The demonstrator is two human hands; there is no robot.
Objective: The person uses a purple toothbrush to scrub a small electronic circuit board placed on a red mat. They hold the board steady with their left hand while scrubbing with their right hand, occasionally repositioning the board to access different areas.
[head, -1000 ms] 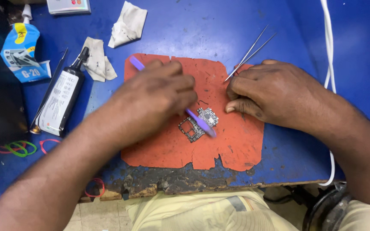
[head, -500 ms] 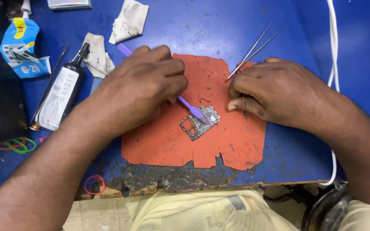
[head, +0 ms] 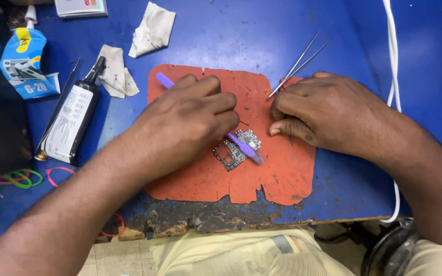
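Note:
My left hand [head: 190,120] grips a purple toothbrush [head: 245,147], its head lying across a small circuit board [head: 233,152] in the middle of an orange rubber mat [head: 277,174]. The handle's end [head: 162,79] sticks out behind my fingers. My right hand [head: 323,112] rests curled on the mat's right edge, just right of the board, fingers closed on thin metal tweezers [head: 299,62] whose arms point up and away.
A black bottle with a white label [head: 72,120] lies left of the mat, beside two crumpled tissues [head: 116,76] [head: 153,28] and a blue pouch [head: 26,64]. Coloured rubber bands [head: 24,177] lie at far left. A white cable [head: 392,61] runs down the right. The table's front edge [head: 221,220] is worn.
My left hand pulled the brush back up-left off the board, then pushed it down-right across the board again. My right hand stayed put.

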